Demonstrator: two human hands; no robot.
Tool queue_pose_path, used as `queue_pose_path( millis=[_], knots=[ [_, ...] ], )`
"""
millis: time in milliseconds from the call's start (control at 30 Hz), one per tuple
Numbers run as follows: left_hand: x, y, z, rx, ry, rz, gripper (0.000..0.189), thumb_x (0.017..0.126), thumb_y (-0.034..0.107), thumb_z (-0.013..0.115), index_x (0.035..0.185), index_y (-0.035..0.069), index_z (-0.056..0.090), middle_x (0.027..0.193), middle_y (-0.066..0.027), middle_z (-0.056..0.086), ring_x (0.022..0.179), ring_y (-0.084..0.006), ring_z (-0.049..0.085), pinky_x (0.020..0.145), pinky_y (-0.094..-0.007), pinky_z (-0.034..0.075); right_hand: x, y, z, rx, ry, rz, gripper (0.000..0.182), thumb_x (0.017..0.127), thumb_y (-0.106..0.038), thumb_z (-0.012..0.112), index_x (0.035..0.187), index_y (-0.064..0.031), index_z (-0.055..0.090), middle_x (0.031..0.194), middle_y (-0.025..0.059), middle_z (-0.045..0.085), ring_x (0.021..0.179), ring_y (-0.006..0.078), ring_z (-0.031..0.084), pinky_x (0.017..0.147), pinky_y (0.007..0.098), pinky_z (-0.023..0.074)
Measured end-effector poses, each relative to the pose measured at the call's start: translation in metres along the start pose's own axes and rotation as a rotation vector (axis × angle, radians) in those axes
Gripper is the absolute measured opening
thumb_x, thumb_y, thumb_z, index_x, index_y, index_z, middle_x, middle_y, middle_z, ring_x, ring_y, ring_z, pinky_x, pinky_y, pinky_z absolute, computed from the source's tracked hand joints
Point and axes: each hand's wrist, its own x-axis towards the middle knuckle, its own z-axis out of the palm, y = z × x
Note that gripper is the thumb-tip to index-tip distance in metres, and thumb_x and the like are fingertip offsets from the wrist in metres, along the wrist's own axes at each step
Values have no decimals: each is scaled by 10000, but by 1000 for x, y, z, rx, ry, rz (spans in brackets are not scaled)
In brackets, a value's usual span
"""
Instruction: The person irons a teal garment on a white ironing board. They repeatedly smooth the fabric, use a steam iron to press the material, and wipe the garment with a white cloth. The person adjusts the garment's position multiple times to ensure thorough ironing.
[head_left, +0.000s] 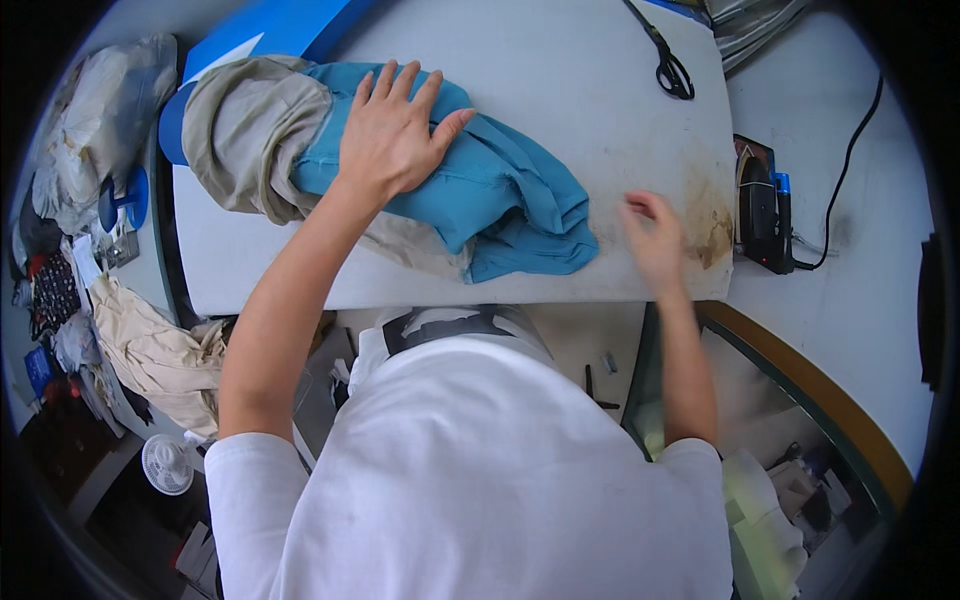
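Observation:
A teal and beige cloth garment (442, 187) lies bunched on a white padded table (570, 90). Its beige part is gathered around the blue end of a board or form at the left. My left hand (394, 135) rests flat on the teal cloth, fingers spread and palm down. To the right of the garment, my right hand (654, 236) is over the table, slightly blurred, its fingers partly curled and touching no cloth. At the table's right edge an electric iron (763, 214) stands with its cord running up.
Black-handled scissors (675, 75) lie at the table's upper right. Brown stains mark the right edge. Beige cloth (161, 352) hangs at the left, below plastic bags (109, 112). A white fan (167, 465) stands lower left. A glass-topped surface with a brown edge (825, 382) is at the right.

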Motion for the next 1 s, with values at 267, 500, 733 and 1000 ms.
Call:
queue_pose_path(
  millis=[267,500,733,1000],
  knots=[
    [-9,-56,-42,-990,240,-326,422,1083,348,588,1349,35,682,1264,-173,728,1190,-260,666,1069,-355,483,29,-175,112,20,170,-442,292,967,-212,708,1184,-18,700,1219,153,669,1131,352,609,993,469,469],
    [-75,-117,-17,-308,237,33,493,1056,365,587,1477,110,603,1552,-157,533,1500,-359,410,1280,-494,221,30,-175,141,-256,136,-329,471,1009,-380,656,1295,-7,672,1245,168,671,1161,357,607,1008,495,450],
    [-76,-137,-12,-332,221,32,566,1039,418,593,1535,149,545,1649,-87,433,1567,-311,312,1302,-514,131,31,-170,141,-92,44,-126,590,998,-469,670,1327,20,645,1303,208,670,1200,386,608,1040,483,464],
    [-90,-81,-25,-297,87,335,701,1029,407,612,1604,61,409,1672,-121,392,1572,-319,314,1288,-518,180,19,-159,139,151,29,126,623,1001,-476,691,1381,10,610,1368,206,658,1292,319,604,1097,414,458]
  ],
)
